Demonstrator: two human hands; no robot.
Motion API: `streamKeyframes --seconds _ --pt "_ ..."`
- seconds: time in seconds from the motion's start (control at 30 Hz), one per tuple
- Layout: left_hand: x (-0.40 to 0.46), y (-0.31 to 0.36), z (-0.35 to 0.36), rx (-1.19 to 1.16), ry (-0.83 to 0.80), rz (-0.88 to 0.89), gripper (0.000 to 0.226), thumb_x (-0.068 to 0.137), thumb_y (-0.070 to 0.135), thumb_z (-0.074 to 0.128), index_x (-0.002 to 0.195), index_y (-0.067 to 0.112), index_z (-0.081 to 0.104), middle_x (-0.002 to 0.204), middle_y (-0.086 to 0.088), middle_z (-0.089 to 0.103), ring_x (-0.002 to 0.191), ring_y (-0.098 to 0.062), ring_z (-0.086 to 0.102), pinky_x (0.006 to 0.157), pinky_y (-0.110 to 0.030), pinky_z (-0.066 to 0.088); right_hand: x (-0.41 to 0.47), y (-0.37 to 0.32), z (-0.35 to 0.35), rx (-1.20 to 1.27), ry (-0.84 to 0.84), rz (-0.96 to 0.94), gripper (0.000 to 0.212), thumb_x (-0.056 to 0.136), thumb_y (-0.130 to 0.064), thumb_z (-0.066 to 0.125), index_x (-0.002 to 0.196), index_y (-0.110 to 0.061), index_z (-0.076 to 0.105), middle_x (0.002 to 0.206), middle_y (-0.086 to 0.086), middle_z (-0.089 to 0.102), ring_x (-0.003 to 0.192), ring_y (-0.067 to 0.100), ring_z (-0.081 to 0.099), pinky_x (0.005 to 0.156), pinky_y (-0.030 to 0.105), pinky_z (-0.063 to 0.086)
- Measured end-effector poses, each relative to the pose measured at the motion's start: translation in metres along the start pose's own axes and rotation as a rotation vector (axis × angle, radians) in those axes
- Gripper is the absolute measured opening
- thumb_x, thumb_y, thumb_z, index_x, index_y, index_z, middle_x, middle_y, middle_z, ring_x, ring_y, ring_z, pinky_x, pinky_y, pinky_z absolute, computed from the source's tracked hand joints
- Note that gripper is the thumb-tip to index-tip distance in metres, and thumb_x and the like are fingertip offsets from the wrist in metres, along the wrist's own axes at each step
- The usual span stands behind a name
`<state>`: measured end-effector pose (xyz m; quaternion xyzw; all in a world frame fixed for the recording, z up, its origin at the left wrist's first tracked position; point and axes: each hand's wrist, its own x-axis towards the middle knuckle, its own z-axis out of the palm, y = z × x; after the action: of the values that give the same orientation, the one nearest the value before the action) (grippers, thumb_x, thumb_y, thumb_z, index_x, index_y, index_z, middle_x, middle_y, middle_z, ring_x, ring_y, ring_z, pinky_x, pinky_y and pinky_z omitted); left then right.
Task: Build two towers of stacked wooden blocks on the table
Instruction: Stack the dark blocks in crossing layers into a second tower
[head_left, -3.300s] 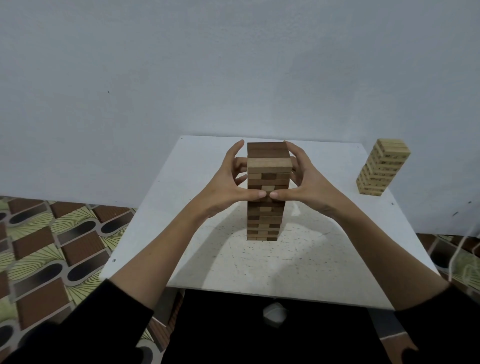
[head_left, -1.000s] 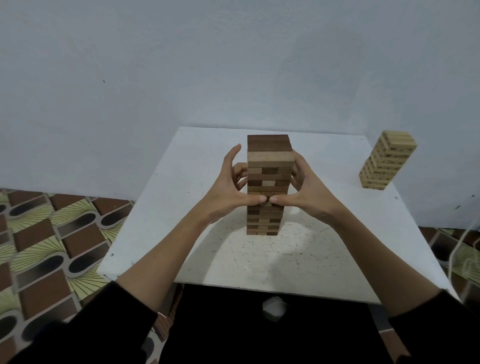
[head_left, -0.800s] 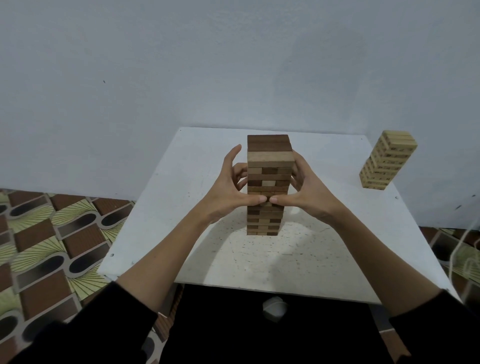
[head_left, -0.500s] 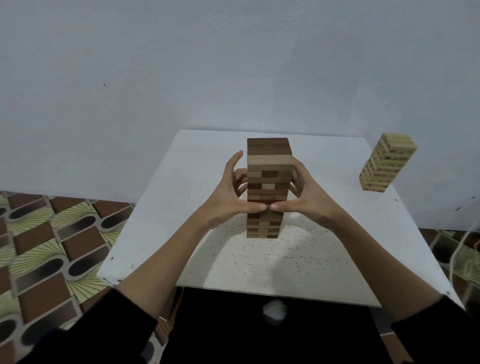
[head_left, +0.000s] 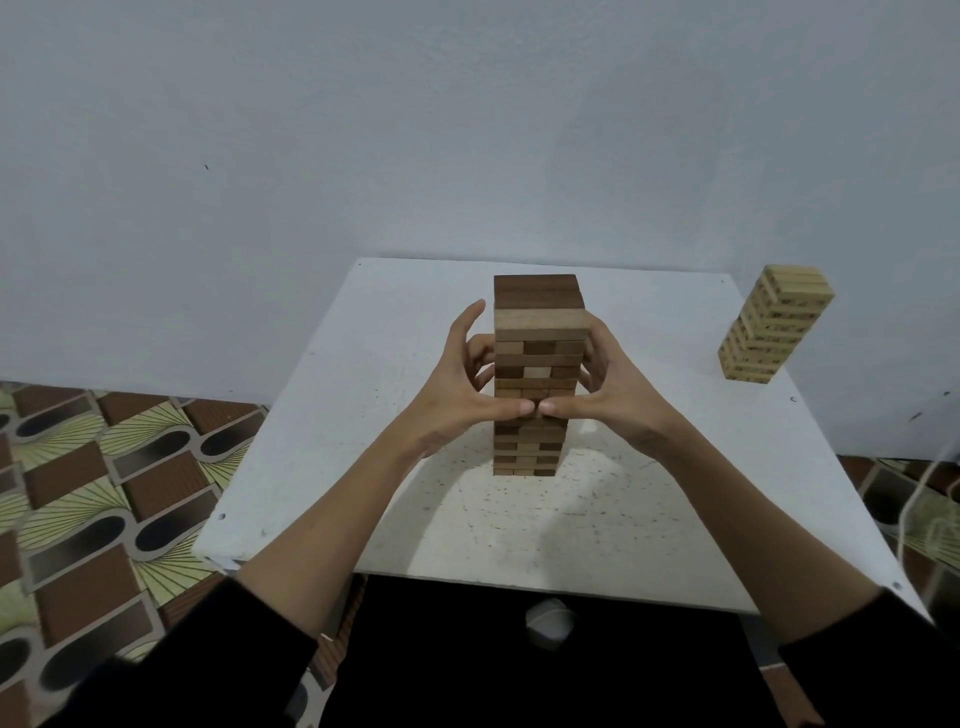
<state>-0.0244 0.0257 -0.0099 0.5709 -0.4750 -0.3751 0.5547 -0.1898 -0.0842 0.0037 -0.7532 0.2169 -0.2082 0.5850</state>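
A tall tower of dark and light brown wooden blocks (head_left: 537, 312) stands upright in the middle of the white table (head_left: 597, 525). My left hand (head_left: 457, 400) presses against its left side and my right hand (head_left: 618, 395) against its right side. Both thumbs lie across the front face, tips almost meeting at mid height. The fingers reach along the sides, and their tips are partly hidden behind the tower. A second, shorter tower of pale blocks (head_left: 774, 327) stands at the table's far right corner, apart from both hands.
A plain grey wall rises right behind the table. Patterned floor tiles (head_left: 78, 493) spread out on the left and show at the right. A small white round object (head_left: 548, 621) lies in the dark area below the table's near edge.
Both hands have stayed on the brown tower at about the same height. Only the view has shifted a little.
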Motion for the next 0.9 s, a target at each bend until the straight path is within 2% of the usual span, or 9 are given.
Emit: streamKeyframes --seconds 0.17,0.23,0.3,0.37,0.5,0.63,0.73,0.83,0.9 --pt "-0.002 -0.004 -0.007 -0.089 -0.091 -0.039 0.124 0.054 0.029 0.090 0.149 0.031 0.010 0.141 -0.010 0.046 0.132 -0.021 0.044 0.114 -0.051 0.028 -0.003 0.001 -0.002 0.013 -0.060 0.002 0.121 0.052 -0.046 0.085 0.148 -0.026 0.015 0.144 -0.008 0.039 0.135 0.011 0.036 0.116 0.049 0.020" --pt "-0.007 -0.007 -0.011 -0.196 -0.111 -0.080 0.118 0.059 0.042 0.086 0.150 0.027 0.012 0.151 -0.008 0.034 0.139 -0.021 0.034 0.117 -0.049 0.021 -0.005 0.004 -0.004 0.069 -0.047 0.039 0.104 0.065 -0.040 0.077 0.148 -0.029 0.015 0.144 -0.014 0.037 0.133 0.004 0.036 0.117 0.046 0.019" --pt "-0.012 -0.009 -0.013 -0.337 -0.058 -0.152 0.117 0.060 0.076 0.067 0.151 0.021 0.017 0.154 -0.003 0.030 0.142 -0.020 0.028 0.119 -0.044 0.017 -0.008 0.005 -0.004 0.227 0.016 0.068 0.084 0.079 -0.056 0.060 0.148 -0.027 0.021 0.145 -0.012 0.038 0.133 0.004 0.036 0.117 0.045 0.020" --pt "-0.013 -0.014 -0.012 -0.478 0.011 -0.221 0.113 0.064 0.087 0.037 0.150 0.016 0.023 0.153 -0.001 0.033 0.142 -0.018 0.027 0.120 -0.042 0.013 -0.012 0.005 0.000 0.359 0.102 0.107 0.110 0.062 -0.087 0.048 0.147 -0.020 0.028 0.147 -0.006 0.041 0.137 0.010 0.034 0.117 0.043 0.018" --pt "-0.010 -0.015 0.001 -0.425 0.128 -0.208 0.096 0.076 0.079 0.021 0.150 0.019 0.027 0.153 0.005 0.034 0.142 -0.011 0.025 0.121 -0.042 0.009 -0.009 0.001 0.019 0.332 0.213 0.125 0.122 0.050 -0.098 0.031 0.146 -0.023 0.031 0.148 -0.009 0.038 0.140 0.010 0.028 0.119 0.042 0.011" --pt "-0.007 -0.003 0.023 -0.307 0.224 -0.158 0.089 0.081 0.079 0.022 0.148 0.021 0.030 0.153 0.001 0.034 0.142 -0.014 0.026 0.120 -0.043 0.012 -0.005 -0.008 0.035 0.351 0.249 0.083 0.091 0.072 -0.077 0.009 0.141 -0.026 0.037 0.147 -0.005 0.040 0.139 0.015 0.031 0.118 0.041 0.017" --pt "-0.005 0.001 0.034 -0.318 0.254 -0.131 0.069 0.097 0.059 0.012 0.148 0.017 0.031 0.150 -0.001 0.039 0.138 -0.014 0.035 0.117 -0.038 0.025 -0.003 -0.015 0.042 0.369 0.265 0.034 0.066 0.085 -0.063 0.000 0.115 -0.035 0.053 0.124 -0.010 0.058 0.122 0.006 0.049 0.109 0.031 0.032" --pt "-0.007 0.004 0.041 -0.297 0.223 -0.083 0.062 0.102 0.044 0.006 0.140 0.012 0.042 0.130 0.000 0.058 0.117 -0.004 0.056 0.093 -0.017 0.046 -0.002 -0.013 0.043 0.383 0.256 0.023 0.069 0.092 -0.056 -0.005 0.119 -0.031 0.053 0.116 -0.009 0.064 0.111 0.004 0.058 0.094 0.022 0.043" --pt "-0.006 0.004 0.042 -0.286 0.210 -0.068 0.060 0.103 0.041 0.006 0.137 0.011 0.045 0.115 0.006 0.064 0.101 0.004 0.062 0.077 -0.008 0.047 -0.001 -0.010 0.044 0.404 0.234 0.035 0.074 0.093 -0.056 -0.005 0.129 -0.023 0.049 0.114 -0.008 0.065 0.107 0.003 0.061 0.082 0.015 0.049"
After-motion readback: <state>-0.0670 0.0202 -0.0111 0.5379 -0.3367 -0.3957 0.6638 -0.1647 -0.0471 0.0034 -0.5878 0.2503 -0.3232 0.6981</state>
